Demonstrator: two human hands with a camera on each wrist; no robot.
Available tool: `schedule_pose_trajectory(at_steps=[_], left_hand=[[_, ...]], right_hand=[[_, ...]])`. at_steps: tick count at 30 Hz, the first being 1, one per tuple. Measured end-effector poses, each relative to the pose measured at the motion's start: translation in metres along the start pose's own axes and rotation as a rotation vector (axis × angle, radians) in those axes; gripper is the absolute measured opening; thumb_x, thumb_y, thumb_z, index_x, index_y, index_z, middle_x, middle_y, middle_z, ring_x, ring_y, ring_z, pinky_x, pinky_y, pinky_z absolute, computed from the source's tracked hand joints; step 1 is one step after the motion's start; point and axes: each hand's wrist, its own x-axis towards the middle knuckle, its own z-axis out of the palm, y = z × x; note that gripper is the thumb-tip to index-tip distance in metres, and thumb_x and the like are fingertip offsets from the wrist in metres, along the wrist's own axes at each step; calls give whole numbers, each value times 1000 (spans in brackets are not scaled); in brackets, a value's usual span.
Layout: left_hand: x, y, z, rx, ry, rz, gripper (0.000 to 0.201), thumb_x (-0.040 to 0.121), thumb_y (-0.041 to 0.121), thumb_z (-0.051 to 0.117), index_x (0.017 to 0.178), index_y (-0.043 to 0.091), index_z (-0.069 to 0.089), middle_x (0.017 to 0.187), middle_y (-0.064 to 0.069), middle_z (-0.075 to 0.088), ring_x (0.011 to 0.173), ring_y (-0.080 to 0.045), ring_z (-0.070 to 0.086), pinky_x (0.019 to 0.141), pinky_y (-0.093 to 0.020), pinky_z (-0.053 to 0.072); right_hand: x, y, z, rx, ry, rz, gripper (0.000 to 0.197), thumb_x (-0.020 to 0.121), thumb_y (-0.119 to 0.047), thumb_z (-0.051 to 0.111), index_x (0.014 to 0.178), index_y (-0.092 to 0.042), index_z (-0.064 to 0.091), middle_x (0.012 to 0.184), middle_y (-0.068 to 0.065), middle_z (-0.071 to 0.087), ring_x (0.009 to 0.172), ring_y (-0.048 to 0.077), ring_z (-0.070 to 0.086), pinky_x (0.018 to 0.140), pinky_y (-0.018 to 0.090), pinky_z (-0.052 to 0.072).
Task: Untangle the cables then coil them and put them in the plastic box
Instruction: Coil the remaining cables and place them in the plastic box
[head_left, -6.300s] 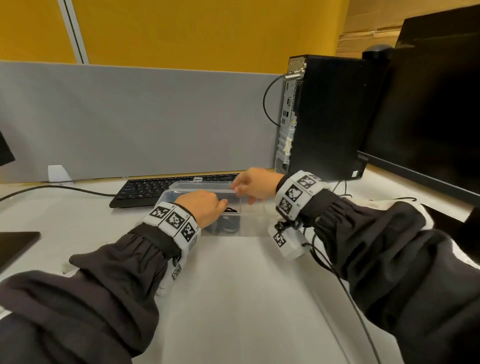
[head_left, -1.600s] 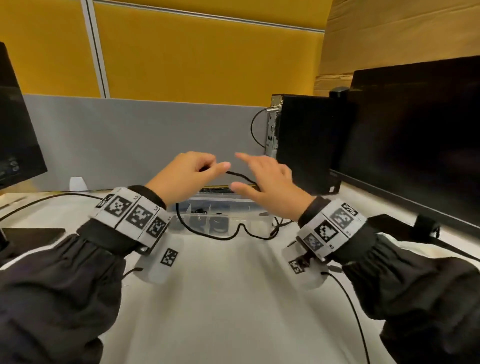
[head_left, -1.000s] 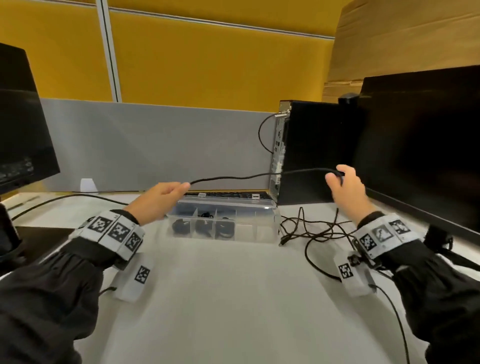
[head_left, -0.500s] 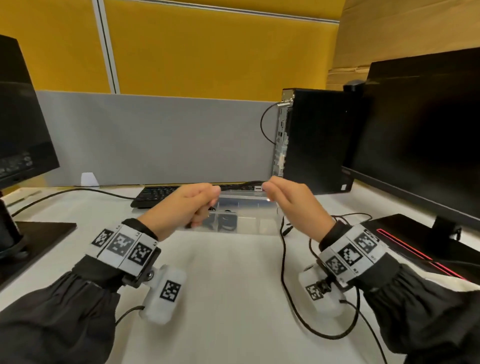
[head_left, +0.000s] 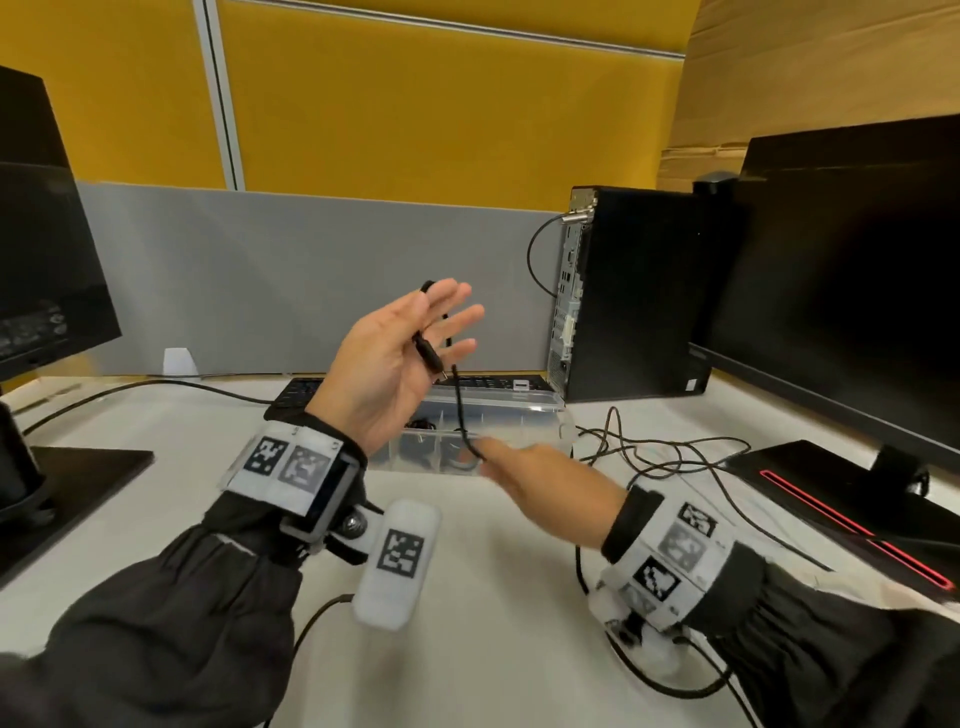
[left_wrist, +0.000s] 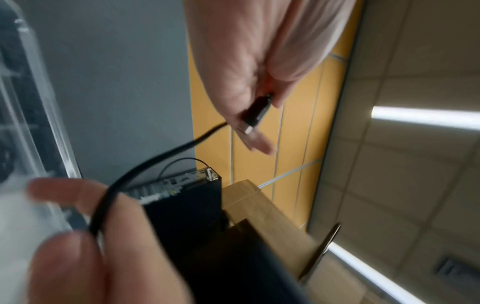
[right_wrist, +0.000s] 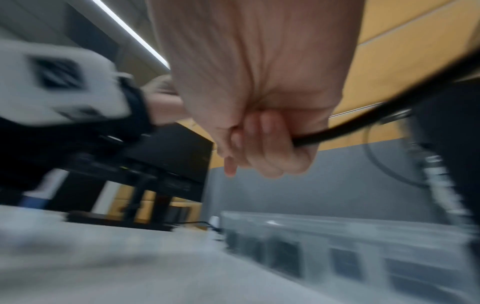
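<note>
Cable (head_left: 459, 402) first: thin, round, matte black, with a moulded plug (head_left: 429, 355) ending in a small metal tip. I see my left hand (head_left: 395, 364) raised palm-up above the surface (head_left: 467, 597), fingers spread and nearly straight, the thumb pinning the plug against them while the cord loops over the fingertips. From there it drops to my right hand (head_left: 540, 486), whose fingers are curled round it — the right wrist view shows that fist closed on the cord. Both hands hover before the plastic box (head_left: 498, 421), a clear, ribbed, rectangular case with dividers, lying toward the far edge of the white surface; dark coils sit in at least three of its compartments. More thin black cable (head_left: 660, 452) lies tangled just right of the box. Behind stand one keyboard (head_left: 296, 400), one black tower computer (head_left: 623, 296) and two dark monitors (head_left: 852, 291) — no label is readable.
</note>
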Motion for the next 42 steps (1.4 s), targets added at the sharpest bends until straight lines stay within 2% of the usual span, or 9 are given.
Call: schedule_pose_trajectory(at_steps=[4,7,10,16,21,24,29,35,42], left_hand=[[8,-16,-16,764,55,203,34,100,15,38,131,8,49,128,-2,56,113,-15,57,91,-25,49],[6,-21,-35,1458,-133,367,28,98,10,41,122,8,56,115,-4,65,105,-21,62,88,-28,47],[-1,-18,-45,1654,-372,237,17,99,15,35,98,11,51,90,-3,66,81,-22,62,75,-39,51],[0,-8,-63,1878,-438,95,33,99,40,22,84,18,42,71,1,53,63,-16,50,59,-30,39],[13,14,-85,1979,-234,300,42,95,43,19,82,13,45,68,-2,52,62,-23,49,54,-33,35],[17,17,-88,2011,-133,443,38,95,39,20,80,12,41,61,-6,49,55,-27,46,50,-32,34],[14,13,-82,1873,-26,331,38,100,33,25,79,7,42,58,-9,47,57,-30,46,51,-34,30],[4,3,-68,1717,-27,267,46,100,35,25,80,5,53,68,-14,59,65,-30,55,60,-37,42],[-5,-11,-51,1845,-9,138,40,101,33,26,70,16,45,57,1,44,58,-20,46,57,-30,34]], right_hand=[[-8,-27,-9,119,17,-116,27,101,-33,28,118,-22,46,104,9,64,92,28,60,81,42,49],[-12,-22,-30,112,145,-126,24,100,-33,32,106,-21,52,86,3,61,73,20,56,72,40,48],[-14,-7,-45,141,166,-76,21,100,-28,36,95,-22,55,79,-7,55,67,8,48,68,27,44],[-21,22,-58,130,-103,79,23,101,-26,35,85,-25,51,72,-13,46,65,3,44,62,11,36],[-30,35,-61,311,-334,185,29,101,-27,36,76,-21,49,66,-2,41,55,10,35,50,14,34],[-29,30,-66,286,-350,146,30,100,-30,38,74,-22,51,61,-5,48,50,8,38,52,12,37],[-17,29,-73,103,-313,179,28,99,-33,41,82,-24,62,73,-7,58,72,9,53,78,21,44],[3,37,-69,249,-23,362,18,92,-33,55,84,-18,60,74,-2,61,42,5,50,41,16,44],[7,31,-57,467,-100,225,26,92,-30,55,117,-21,55,96,-11,59,86,6,60,82,19,44]])
